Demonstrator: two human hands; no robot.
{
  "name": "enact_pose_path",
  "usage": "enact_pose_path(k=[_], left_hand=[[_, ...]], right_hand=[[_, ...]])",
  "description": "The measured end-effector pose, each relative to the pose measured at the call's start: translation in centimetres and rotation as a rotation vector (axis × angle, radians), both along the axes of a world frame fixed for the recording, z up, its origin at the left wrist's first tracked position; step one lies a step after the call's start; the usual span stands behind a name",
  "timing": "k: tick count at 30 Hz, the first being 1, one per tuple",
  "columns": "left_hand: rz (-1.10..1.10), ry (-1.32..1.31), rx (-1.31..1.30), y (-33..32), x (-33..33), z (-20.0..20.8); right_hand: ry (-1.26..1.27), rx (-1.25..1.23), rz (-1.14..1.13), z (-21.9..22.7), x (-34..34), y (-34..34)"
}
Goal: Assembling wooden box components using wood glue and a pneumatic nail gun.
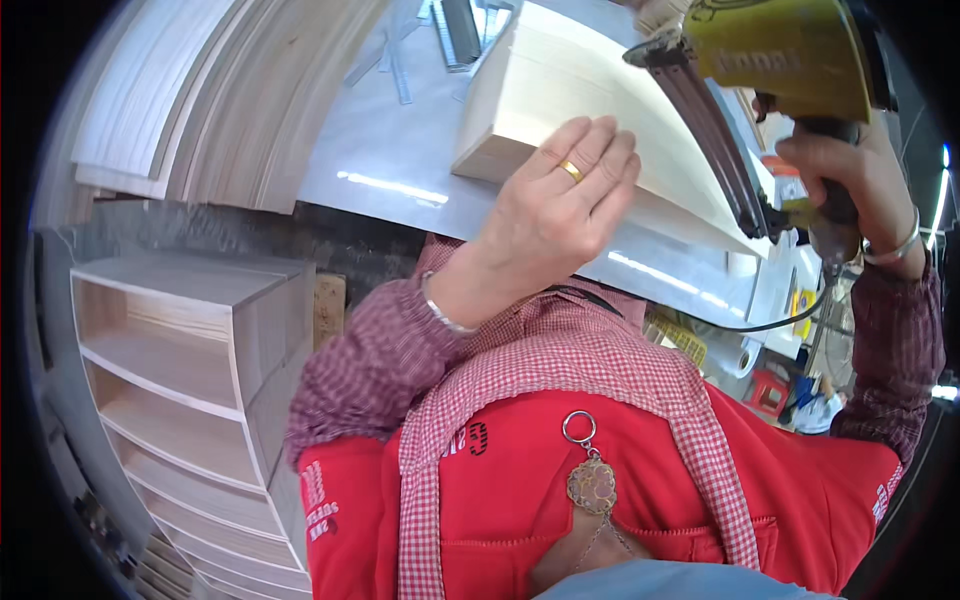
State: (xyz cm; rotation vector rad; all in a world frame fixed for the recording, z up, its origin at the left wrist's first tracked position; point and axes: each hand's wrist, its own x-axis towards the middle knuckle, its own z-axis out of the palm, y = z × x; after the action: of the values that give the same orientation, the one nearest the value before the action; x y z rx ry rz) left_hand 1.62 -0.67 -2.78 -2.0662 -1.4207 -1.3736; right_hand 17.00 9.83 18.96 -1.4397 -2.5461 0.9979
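A pale wooden box-like piece [560, 75] lies on the light table [365, 165] in front of me. My left hand [565, 205] rests over its near edge, fingers stretched out flat and close together, with nothing in its grip. On its ring finger is a gold band. My right hand [850, 175] is wrapped round the handle of a yellow nail gun [785, 60], raised over the right part of the wood. The gun's dark magazine [705, 130] slants down toward me. Whether its nose touches the wood, I cannot tell.
Thin metallic nail strips [400, 75] lie beyond the wood at the table's far side. Pale boards [215, 100] are stacked at the left. Below them stand stacked open wooden boxes [165, 345]. A black hose [770, 326] trails from the gun near a red stool [768, 390].
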Motion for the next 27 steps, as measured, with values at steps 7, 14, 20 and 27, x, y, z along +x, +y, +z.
enact_pose_path(k=[7, 14, 20, 27], left_hand=[[0.019, -0.12, 0.225, 0.8, 1.1, -1.2], [0.036, -0.097, 0.216, 1.0, 1.4, -0.9], [0.053, -0.087, 0.228, 1.1, 1.3, -1.3], [0.05, -0.053, 0.219, 0.8, 1.2, -1.1]], right_hand=[[-0.011, 0.06, -0.124, 0.1, -5.2, 3.2], [-0.146, -0.064, 0.064, -0.3, -8.2, 3.1], [-0.165, 0.044, 0.064, 0.4, -7.6, 3.9], [-0.021, -0.026, 0.032, 0.5, -8.5, 2.4]])
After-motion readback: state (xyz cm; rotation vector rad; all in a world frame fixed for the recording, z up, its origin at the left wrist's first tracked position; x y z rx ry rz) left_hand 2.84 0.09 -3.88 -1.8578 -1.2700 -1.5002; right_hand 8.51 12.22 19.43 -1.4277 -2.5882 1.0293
